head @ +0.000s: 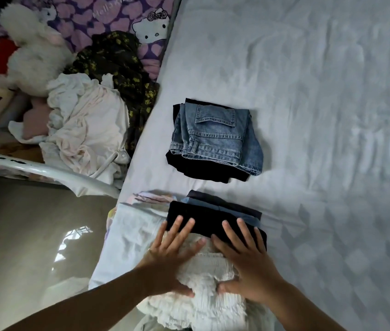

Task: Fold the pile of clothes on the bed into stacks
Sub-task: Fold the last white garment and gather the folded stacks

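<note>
A white ruffled garment (203,304) lies at the near edge of the bed (320,91), partly over a stack of folded dark clothes (215,213). My left hand (172,254) and my right hand (244,256) press flat on it with fingers spread, fingertips reaching the black top piece of that stack. Farther up the bed sits a second stack: folded blue jeans (215,137) on a black garment. The unfolded pile lies left of the bed: white and pale pink clothes (86,130) and a dark yellow-flowered garment (117,58).
Plush toys (31,48) and a purple cartoon-cat blanket (108,17) sit beyond the pile on the left. A white metal rail (46,170) curves below the pile. Grey floor (34,247) shows at lower left. The bed's light sheet stretches to the right.
</note>
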`<action>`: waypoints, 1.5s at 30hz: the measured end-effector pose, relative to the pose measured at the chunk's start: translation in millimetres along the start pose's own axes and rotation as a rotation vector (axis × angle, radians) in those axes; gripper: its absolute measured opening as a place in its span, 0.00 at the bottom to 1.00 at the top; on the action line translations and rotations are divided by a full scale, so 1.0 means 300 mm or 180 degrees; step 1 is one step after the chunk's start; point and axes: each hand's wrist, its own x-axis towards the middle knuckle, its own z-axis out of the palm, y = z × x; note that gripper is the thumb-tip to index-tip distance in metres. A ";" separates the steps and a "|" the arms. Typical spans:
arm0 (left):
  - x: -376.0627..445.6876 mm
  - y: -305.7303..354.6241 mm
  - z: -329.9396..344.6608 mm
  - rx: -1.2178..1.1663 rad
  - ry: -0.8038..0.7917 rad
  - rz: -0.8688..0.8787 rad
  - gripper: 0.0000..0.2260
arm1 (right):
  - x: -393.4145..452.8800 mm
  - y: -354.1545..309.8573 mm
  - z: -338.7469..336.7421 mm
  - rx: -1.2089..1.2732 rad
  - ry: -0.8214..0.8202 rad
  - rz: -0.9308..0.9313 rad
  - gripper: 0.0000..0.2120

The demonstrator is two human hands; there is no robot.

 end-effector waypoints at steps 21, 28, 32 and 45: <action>0.162 -0.150 -0.002 -0.0634 0.0432 0.0350 0.51 | 0.157 0.102 -0.046 0.1177 0.1069 0.0336 0.45; 0.464 -0.346 -0.186 -0.1922 0.1319 -0.1517 0.36 | 0.420 0.282 -0.212 0.1607 0.1570 0.1300 0.32; 0.665 -0.467 -0.188 -0.2515 0.0864 -0.2289 0.41 | 0.597 0.396 -0.246 0.1996 0.1471 0.1667 0.36; 0.906 -0.634 -0.166 -0.3113 0.1090 -0.2080 0.56 | 0.884 0.475 -0.213 0.3336 0.1349 0.1524 0.62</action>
